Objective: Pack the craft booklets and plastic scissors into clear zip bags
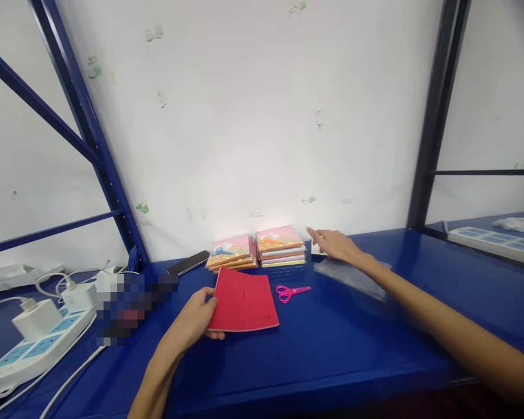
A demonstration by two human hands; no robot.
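A red booklet (244,301) with faint line marks on its cover is gripped at its left edge by my left hand (201,314), thumb on top and fingers beneath. My right hand (334,243) reaches over the back right, fingers extended, near a small white item (317,249) and above a clear plastic bag (353,276). Whether it touches either one is unclear. Pink scissors (291,293) lie just right of the booklet. Behind them stand two piles of packaged booklets, a left pile (231,251) and a right pile (280,244).
The blue table (323,349) meets a white wall. A black phone (188,263) lies at the back left. White power strips sit at the left (39,343) and far right (498,241), with cables on the left. Metal posts rise on both sides.
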